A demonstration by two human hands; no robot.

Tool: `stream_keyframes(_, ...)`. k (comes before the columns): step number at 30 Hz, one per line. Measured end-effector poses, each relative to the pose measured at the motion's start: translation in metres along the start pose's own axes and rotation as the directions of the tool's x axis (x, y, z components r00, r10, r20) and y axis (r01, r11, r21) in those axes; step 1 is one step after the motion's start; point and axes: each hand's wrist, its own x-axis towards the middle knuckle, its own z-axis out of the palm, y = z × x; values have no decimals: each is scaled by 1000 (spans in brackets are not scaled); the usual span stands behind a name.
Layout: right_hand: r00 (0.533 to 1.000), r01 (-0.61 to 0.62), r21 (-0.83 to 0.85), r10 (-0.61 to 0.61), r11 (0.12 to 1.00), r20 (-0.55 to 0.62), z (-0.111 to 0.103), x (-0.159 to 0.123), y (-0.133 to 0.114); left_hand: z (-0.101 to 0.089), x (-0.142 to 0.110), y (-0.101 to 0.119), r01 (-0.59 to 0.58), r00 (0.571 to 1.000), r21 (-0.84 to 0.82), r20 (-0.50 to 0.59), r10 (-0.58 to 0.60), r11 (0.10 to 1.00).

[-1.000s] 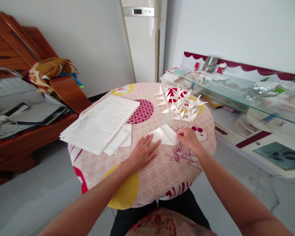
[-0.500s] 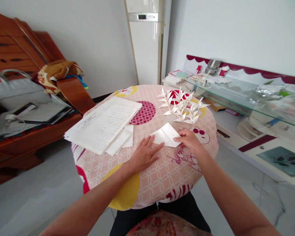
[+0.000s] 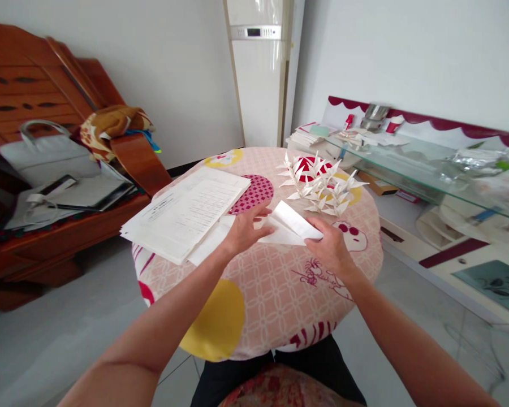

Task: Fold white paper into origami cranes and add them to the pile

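Note:
A folded sheet of white paper is tilted up off the cloth-covered table, one flap raised along a crease. My right hand pinches its right end between thumb and fingers. At the paper's left side hovers my left hand, thumb and fingers apart; whether a fingertip touches the paper I cannot tell. Beyond the paper stands a cluster of pointed white folded-paper pieces. To the left lies a stack of printed sheets, with smaller white papers partly under it, near my left hand.
The round table wears a pink patterned tablecloth. A wooden bench with a bag and clothes is on the left. On the right, a glass-topped cabinet holds papers and containers. A tall white air conditioner stands behind.
The paper has been lifted from lying on the cloth, and its flap now stands up. My left hand has risen off the table and moved up beside it. The view has shifted slightly.

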Motion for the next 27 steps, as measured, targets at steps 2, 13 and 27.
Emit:
stream_keyframes(2, 990, 135, -87, -138, 987, -24, -4, 3, -3, -7, 15, 10, -49, 998, -84, 32, 51, 995)
stream_keyframes(13, 714, 695, -367, -657, 619, 244, 3, -7, 28, -8, -3, 14, -551, 833, 348, 286, 474, 759)
stream_keyframes(27, 743, 610, -70, -540, 789, 396, 17, -35, 34, 7, -66, -11, -424, 881, 349, 371, 293, 835)
